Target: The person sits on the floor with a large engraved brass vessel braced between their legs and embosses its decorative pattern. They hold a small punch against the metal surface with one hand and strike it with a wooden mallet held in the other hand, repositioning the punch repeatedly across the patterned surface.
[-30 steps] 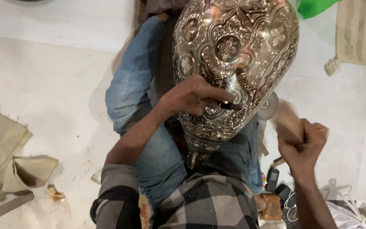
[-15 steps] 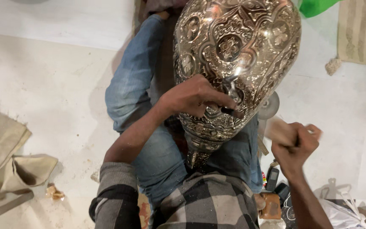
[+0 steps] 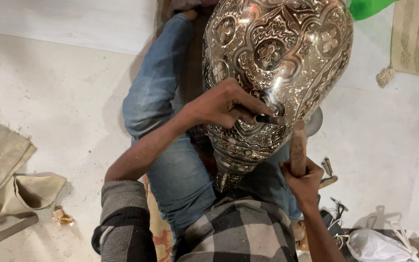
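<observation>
The engraved metal vessel (image 3: pixel 277 73) is lying across the person's lap. The left hand (image 3: pixel 221 104) is pinching a small chisel (image 3: pixel 266 119) against its lower flank; the right hand (image 3: pixel 304 179), below its rim edge, is gripping a wooden-handled hammer (image 3: pixel 298 148). Bare floor (image 3: pixel 59 97) is lying open leftward.

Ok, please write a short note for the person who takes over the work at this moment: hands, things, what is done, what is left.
Left hand: grip shut on a small punch, tip against the vase.
Right hand: grip shut on the hammer, wooden handle upright, head close to the punch.
Vase: large embossed metal one, lying across the lap, narrow end toward the body.
Done: ornament covers the whole visible side.
Left: cannot tell; the spot under the punch is hidden by the fingers.
Loose tools lie on the floor by the right hand.
</observation>
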`<move>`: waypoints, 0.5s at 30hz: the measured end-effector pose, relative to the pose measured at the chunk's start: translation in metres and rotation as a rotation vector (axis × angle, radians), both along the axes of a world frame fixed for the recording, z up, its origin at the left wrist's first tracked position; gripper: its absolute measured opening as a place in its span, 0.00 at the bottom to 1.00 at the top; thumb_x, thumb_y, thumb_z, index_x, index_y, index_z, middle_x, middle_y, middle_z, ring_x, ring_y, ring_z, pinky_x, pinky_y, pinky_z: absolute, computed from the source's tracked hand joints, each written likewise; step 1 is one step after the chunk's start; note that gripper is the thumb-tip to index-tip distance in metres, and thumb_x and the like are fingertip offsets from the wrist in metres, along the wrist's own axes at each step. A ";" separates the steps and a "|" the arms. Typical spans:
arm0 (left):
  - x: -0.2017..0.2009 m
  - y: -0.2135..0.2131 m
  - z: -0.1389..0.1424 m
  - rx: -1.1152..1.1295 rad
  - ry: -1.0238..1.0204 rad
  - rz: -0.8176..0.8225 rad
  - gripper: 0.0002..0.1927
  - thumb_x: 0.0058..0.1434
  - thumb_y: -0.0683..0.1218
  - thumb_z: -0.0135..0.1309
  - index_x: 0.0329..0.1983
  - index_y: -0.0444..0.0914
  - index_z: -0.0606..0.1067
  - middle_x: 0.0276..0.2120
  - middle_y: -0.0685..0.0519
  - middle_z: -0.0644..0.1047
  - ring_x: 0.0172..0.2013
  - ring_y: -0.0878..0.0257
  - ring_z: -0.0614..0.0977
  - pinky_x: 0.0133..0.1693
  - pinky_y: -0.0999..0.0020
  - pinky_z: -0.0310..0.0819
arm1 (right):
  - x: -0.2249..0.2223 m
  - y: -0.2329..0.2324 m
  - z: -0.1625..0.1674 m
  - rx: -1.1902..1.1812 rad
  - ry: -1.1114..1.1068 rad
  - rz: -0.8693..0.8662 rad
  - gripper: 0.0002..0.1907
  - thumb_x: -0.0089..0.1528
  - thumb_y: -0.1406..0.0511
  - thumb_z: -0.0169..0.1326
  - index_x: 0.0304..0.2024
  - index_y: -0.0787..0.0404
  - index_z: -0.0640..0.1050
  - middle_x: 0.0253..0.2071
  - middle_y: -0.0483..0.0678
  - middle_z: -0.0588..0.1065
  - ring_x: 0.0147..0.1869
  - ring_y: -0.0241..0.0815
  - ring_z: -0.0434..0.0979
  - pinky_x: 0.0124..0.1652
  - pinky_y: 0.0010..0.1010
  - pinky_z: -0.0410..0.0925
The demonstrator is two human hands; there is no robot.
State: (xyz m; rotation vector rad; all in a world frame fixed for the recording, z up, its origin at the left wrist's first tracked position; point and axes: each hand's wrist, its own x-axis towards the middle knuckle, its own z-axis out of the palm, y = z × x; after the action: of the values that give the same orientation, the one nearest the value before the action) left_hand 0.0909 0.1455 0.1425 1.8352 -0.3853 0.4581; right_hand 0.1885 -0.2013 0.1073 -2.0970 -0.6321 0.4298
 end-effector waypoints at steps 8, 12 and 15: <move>0.011 0.006 -0.014 0.130 -0.211 -0.092 0.31 0.45 0.30 0.55 0.54 0.42 0.81 0.38 0.51 0.85 0.26 0.66 0.83 0.23 0.68 0.69 | 0.005 0.007 0.025 0.016 -0.072 0.034 0.08 0.58 0.70 0.65 0.36 0.68 0.79 0.26 0.39 0.73 0.31 0.24 0.67 0.31 0.21 0.63; 0.008 0.005 -0.018 0.160 -0.252 -0.072 0.30 0.49 0.28 0.55 0.54 0.44 0.82 0.40 0.53 0.86 0.20 0.66 0.78 0.21 0.67 0.66 | 0.015 0.017 0.043 -0.061 -0.216 0.045 0.10 0.57 0.71 0.66 0.35 0.69 0.78 0.26 0.41 0.72 0.32 0.26 0.66 0.32 0.22 0.63; 0.008 0.002 -0.022 0.164 -0.242 -0.043 0.29 0.50 0.28 0.56 0.53 0.45 0.83 0.40 0.54 0.86 0.18 0.67 0.75 0.19 0.67 0.63 | 0.021 0.022 0.053 -0.163 -0.321 0.070 0.10 0.55 0.71 0.67 0.36 0.70 0.79 0.24 0.45 0.72 0.30 0.29 0.66 0.31 0.24 0.63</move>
State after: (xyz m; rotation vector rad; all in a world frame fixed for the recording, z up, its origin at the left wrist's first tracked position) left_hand 0.0990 0.1474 0.1206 1.9308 -0.6417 0.6374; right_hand 0.2099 -0.1792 0.1600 -2.3273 -0.8831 0.1880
